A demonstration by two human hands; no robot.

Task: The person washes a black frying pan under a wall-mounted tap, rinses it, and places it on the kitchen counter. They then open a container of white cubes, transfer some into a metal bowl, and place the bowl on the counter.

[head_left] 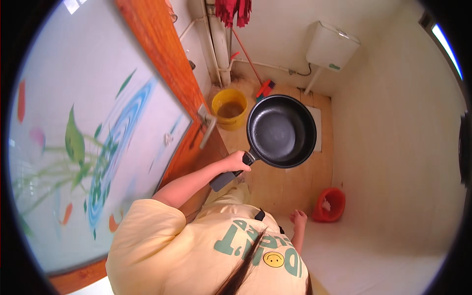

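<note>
My left hand (237, 162) is closed round the handle of a black frying pan (280, 132), held out in front of me over the floor. The inside of the pan faces up and shows only its dark, shiny surface. Below my fist a wide dark grey piece (223, 181) sticks out in line with the handle; whether it is part of the handle I cannot tell. My right hand (298, 217) hangs low at my side with fingers loosely bent and apart, holding nothing. Nearest to it is a red bin (330, 204) with pale crumpled stuff inside.
An orange wooden door (172, 64) with a painted glass panel (73, 123) stands close on my left. Ahead are a yellow bucket (229, 123), a broom (265, 89), a hanging dark red mop (234, 11), and a white cistern (333, 45) on the wall.
</note>
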